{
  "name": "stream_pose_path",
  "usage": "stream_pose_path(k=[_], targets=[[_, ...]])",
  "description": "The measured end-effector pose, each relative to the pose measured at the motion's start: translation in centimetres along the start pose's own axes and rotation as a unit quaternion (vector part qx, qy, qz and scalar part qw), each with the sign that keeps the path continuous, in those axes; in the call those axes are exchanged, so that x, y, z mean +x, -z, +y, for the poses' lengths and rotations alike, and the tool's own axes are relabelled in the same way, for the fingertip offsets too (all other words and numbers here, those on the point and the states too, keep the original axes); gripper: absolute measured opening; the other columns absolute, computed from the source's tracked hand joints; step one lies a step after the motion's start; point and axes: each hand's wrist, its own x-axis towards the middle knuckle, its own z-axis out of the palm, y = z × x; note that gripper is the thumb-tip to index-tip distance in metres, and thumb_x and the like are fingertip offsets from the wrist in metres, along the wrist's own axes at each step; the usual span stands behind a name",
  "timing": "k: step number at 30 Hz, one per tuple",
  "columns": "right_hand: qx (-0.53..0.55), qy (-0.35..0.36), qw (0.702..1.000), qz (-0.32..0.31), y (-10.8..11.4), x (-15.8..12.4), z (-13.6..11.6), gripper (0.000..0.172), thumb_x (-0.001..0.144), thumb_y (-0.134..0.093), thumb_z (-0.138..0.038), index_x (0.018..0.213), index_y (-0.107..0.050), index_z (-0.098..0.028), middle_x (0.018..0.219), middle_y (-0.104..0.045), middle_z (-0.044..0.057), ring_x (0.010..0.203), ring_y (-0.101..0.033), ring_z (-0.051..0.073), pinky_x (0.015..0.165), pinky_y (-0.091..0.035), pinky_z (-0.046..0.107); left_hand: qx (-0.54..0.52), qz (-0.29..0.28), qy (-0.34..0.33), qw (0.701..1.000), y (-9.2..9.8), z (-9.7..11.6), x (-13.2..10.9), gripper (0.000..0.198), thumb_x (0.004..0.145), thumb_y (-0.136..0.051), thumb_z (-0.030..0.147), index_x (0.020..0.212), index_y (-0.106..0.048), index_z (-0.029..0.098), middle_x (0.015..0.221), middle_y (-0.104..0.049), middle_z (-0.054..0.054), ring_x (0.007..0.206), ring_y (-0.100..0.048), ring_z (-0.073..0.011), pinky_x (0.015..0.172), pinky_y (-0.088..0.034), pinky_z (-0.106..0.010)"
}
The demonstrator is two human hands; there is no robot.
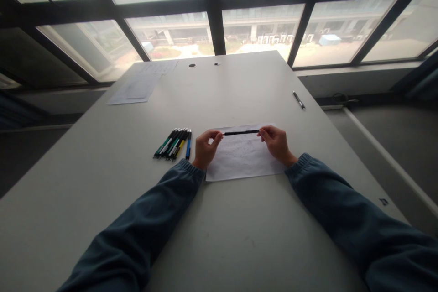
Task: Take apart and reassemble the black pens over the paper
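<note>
A slim black pen [241,132] is stretched level between my two hands, above a sheet of paper [239,169] with faint marks on it. My left hand [206,147] pinches its left end between thumb and fingers. At the other end, my right hand [276,143] has the tip between thumb and forefinger. Just left of my left hand lies a row of several pens [171,144], with green, black, yellow and blue barrels, side by side on the table.
A single dark pen [299,100] lies near the right edge of the white table [205,96]. Papers [137,84] rest at the far left. Two round holes, one of them a cable hole [192,65], sit near the back edge, by the windows [171,32].
</note>
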Motion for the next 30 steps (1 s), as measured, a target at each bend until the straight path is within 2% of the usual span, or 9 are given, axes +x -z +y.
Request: stream_pose_path(k=[30], targets=[[-0.009, -0.001, 1.0, -0.008, 0.06, -0.04, -0.51, 0.031, 0.094, -0.064, -0.046, 0.081, -0.069, -0.019, 0.071, -0.069, 0.002, 0.057, -0.058, 0.013, 0.056, -0.048, 0.027, 0.003, -0.007, 0.009, 1.0, -0.01, 0.01, -0.04, 0.027, 0.09, -0.069, 0.044, 0.084, -0.073, 0.018, 0.075, -0.072, -0.004, 0.072, -0.068, -0.0163, 0.07, -0.053, -0.028]])
